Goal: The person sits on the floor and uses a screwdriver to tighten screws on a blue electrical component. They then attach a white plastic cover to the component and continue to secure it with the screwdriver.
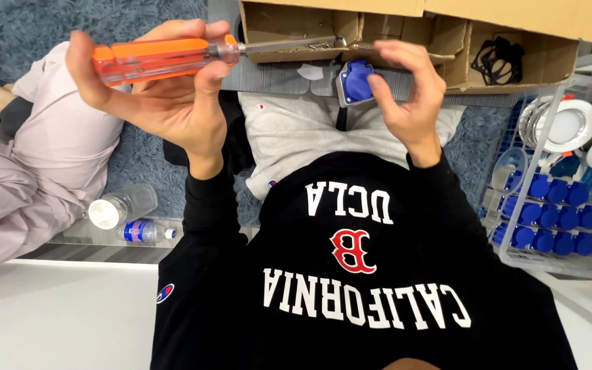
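One orange screwdriver [173, 58] in left hand [166, 89] — one blue socket [355, 83] in right hand [409, 85]

A screwdriver [166, 58] with a clear orange handle and a grey metal shaft. A small socket part [355, 83] in bright blue with a pale grey edge. A black sweatshirt [351, 274] with white lettering and a red emblem, over light grey trousers [296, 133]. A shaggy blue-grey rug [138, 161]. A brown cardboard box [405, 34]. A white wire basket [549, 205] holding blue caps [556, 219] and white round lamps [570, 123]. Pale pink clothing [42, 157] at the left.
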